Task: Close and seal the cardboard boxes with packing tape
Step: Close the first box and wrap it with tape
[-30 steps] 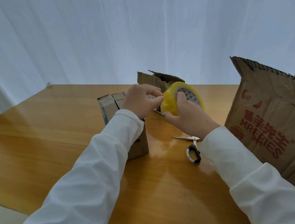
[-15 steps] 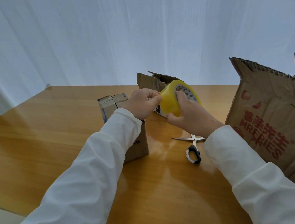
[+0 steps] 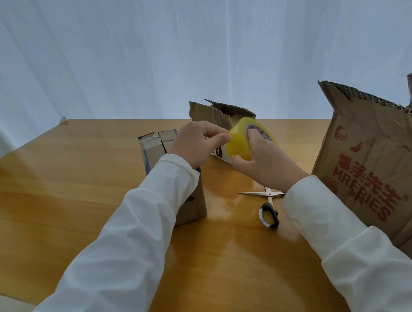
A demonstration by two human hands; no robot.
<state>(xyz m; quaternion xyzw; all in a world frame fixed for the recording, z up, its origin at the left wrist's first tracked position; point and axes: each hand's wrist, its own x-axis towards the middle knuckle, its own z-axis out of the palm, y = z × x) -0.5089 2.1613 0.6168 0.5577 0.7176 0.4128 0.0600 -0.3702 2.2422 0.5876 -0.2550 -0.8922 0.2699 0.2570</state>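
Tape roll (image 3: 237, 143) is gripped by the right hand (image 3: 266, 163); its edge is pinched by the left hand (image 3: 197, 141). Scissors (image 3: 267, 205) are laid below the grip.

The wooden table (image 3: 60, 202) lies bare across its left half and along the near edge between the two sleeves, giving open passage there. Toward the middle, a small box (image 3: 173, 176) stands upright under the left forearm, its flaps raised. Behind it a second open box (image 3: 220, 116) blocks the far centre. A large cardboard box (image 3: 387, 170) walls off the right side, its flap rising high. Between the small box and the large one runs a narrow lane, partly taken by scissors (image 3: 267, 205) lying flat with blades apart
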